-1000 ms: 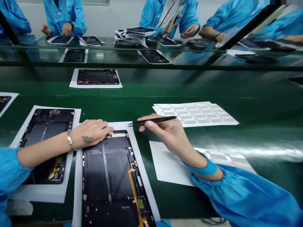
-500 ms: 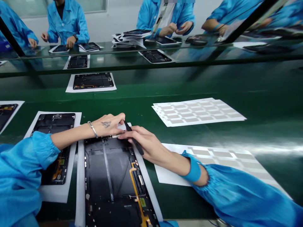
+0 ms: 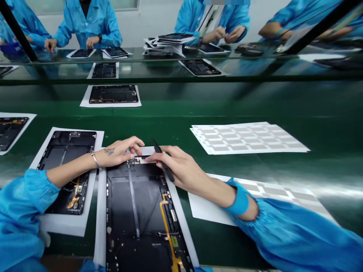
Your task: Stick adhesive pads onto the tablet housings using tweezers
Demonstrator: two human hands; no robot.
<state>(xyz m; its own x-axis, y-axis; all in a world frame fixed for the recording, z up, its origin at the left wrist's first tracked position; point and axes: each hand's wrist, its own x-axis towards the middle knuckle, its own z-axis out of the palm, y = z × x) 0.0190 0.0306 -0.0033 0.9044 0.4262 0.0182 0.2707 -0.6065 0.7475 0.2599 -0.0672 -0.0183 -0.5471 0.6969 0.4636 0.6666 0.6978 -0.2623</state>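
My left hand [image 3: 119,152] rests with its fingers on the top end of a black tablet housing [image 3: 136,215], which lies on a white sheet [image 3: 100,215] and shows an orange flex cable. My right hand [image 3: 178,162] comes in from the right, its fingertips at the same top end, and grips black tweezers [image 3: 163,160]. The tweezer tips are hidden behind my fingers. Under my left forearm lies a second black housing [image 3: 66,151] on its own white sheet [image 3: 68,223].
Sheets of grey labels [image 3: 249,139] lie on the green bench to the right, with a second sheet [image 3: 269,192] beneath my right forearm. Further housings on white sheets stand farther along. Co-workers in blue coats sit beyond a glass shelf [image 3: 170,71].
My right hand has moved left from above the label sheet to the housing's top end, and the tweezers have swung from level to steeply downward. My left hand stays at that end.
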